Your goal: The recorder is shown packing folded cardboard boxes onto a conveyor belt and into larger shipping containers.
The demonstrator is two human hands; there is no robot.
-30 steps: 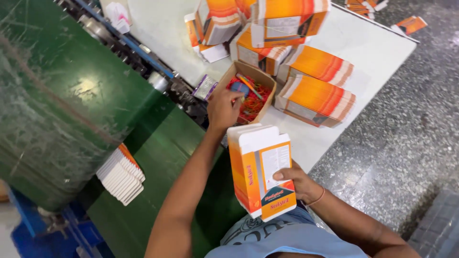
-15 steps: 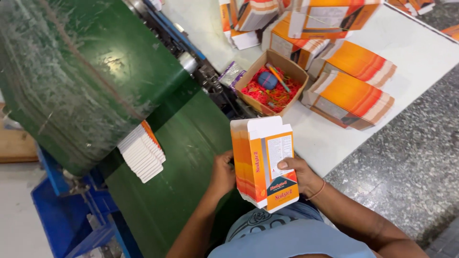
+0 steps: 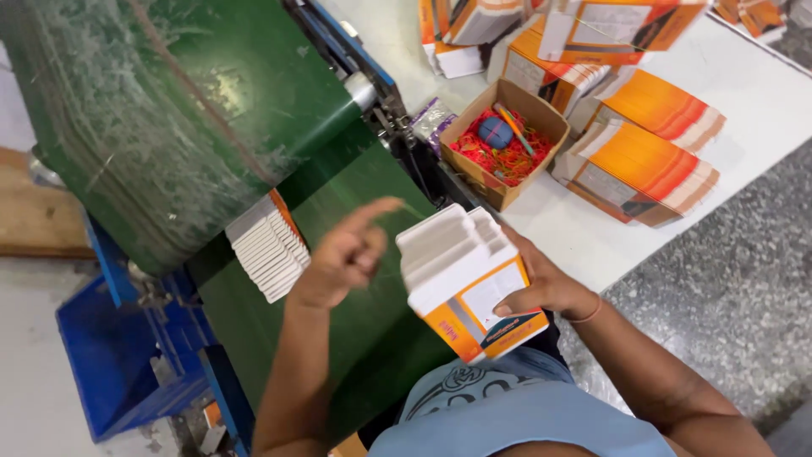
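Presently: right hand point(image 3: 541, 288), fingers clamped on a stack of flat orange-and-white cartons point(image 3: 469, 275) held edge-up over the lap for squaring; left hand point(image 3: 342, 254) loosely curled, empty, forefinger out, beside the green conveyor belt point(image 3: 338, 338).

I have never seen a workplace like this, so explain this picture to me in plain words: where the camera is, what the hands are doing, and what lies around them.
The camera sits on the person's head and looks down at their two bare hands. The right hand grips a stack of flat folded cartons, orange and white. The left hand is raised beside the stack, forefinger out, holding nothing. Below runs a green conveyor belt with another small carton stack resting on it. On the white table stand an open cardboard box of red and orange rubber bands and bundled orange cartons.
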